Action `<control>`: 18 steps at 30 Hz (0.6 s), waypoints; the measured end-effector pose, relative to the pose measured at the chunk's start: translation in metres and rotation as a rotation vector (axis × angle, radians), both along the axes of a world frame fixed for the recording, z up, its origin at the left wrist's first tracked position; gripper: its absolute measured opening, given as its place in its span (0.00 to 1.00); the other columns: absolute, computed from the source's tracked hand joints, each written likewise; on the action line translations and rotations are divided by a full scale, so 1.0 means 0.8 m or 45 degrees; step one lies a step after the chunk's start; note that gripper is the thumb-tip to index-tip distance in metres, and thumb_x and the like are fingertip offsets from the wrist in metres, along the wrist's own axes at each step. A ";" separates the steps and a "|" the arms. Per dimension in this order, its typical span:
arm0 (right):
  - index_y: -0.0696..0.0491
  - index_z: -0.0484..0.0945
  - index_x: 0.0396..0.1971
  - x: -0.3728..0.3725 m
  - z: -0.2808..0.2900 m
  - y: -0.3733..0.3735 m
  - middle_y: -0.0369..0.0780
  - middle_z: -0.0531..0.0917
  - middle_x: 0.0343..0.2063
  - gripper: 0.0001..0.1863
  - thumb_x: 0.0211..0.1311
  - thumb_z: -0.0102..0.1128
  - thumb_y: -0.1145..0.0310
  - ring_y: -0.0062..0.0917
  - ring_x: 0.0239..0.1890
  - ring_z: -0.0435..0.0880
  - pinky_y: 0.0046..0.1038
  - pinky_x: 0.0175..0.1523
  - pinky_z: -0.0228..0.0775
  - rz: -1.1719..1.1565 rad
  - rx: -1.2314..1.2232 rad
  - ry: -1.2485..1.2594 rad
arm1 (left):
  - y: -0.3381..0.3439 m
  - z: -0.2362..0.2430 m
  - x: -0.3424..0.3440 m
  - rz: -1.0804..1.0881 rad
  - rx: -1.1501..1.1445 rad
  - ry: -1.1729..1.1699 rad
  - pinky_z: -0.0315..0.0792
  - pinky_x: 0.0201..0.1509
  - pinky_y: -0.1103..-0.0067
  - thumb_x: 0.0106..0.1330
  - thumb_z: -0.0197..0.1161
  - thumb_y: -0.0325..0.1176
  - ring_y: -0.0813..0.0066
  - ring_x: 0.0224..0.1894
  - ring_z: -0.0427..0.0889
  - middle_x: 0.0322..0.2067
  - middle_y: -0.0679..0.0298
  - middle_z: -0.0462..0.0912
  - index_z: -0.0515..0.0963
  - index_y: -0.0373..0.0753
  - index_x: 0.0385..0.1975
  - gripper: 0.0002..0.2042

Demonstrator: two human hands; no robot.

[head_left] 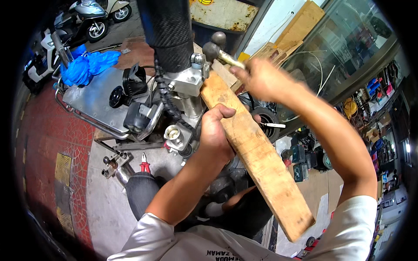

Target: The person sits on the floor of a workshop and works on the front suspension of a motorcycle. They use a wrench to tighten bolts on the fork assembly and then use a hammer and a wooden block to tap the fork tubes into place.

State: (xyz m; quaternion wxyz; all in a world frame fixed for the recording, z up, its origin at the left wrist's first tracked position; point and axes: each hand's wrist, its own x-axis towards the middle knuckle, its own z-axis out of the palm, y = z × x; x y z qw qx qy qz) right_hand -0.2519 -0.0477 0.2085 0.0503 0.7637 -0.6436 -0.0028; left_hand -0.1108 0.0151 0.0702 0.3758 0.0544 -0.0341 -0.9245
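A long wooden plank (270, 161) slants from the metal assembly toward the lower right. My left hand (216, 135) grips it near its upper part, thumb lying across its face. In my right hand (266, 80), slightly blurred, is a ball-peen hammer (212, 50). Its head hangs just above the plank's upper end; I cannot tell whether they touch. That end rests against or close beside a silver metal clamp (185, 82) set around a thick black textured tube (172, 37). Below the clamp stands a metal cylinder (191, 104), partly hidden behind a black corrugated hose (163, 93).
Left of the assembly, a metal rack plate (91, 98) carries a blue plastic bag (89, 65) and black round parts. Red-handled pliers (144, 164) lie near my knee. Scooters (93, 19) stand at the far left. Tools and boxes (300, 156) crowd the right, beside a glass panel (335, 43).
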 end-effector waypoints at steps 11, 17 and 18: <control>0.56 0.78 0.29 -0.023 0.133 -0.005 0.37 0.75 0.21 0.24 0.75 0.49 0.49 0.25 0.27 0.73 0.31 0.32 0.64 0.059 -0.622 -0.925 | 0.001 0.001 0.006 0.038 -0.044 0.037 0.78 0.52 0.50 0.55 0.51 0.38 0.42 0.44 0.82 0.40 0.41 0.81 0.71 0.28 0.51 0.25; 0.64 0.83 0.33 0.010 0.012 0.014 0.59 0.84 0.29 0.31 0.75 0.53 0.46 0.51 0.39 0.86 0.48 0.48 0.75 -0.119 0.078 -0.090 | 0.004 0.002 0.005 -0.025 -0.014 -0.012 0.77 0.54 0.50 0.55 0.52 0.38 0.42 0.44 0.83 0.41 0.40 0.82 0.72 0.28 0.48 0.23; 0.65 0.82 0.31 0.007 0.028 0.016 0.57 0.83 0.28 0.33 0.74 0.54 0.44 0.51 0.36 0.85 0.48 0.45 0.74 -0.015 0.036 0.021 | 0.004 0.000 0.005 -0.029 -0.012 -0.033 0.77 0.54 0.50 0.55 0.52 0.38 0.42 0.44 0.83 0.41 0.40 0.82 0.72 0.28 0.49 0.23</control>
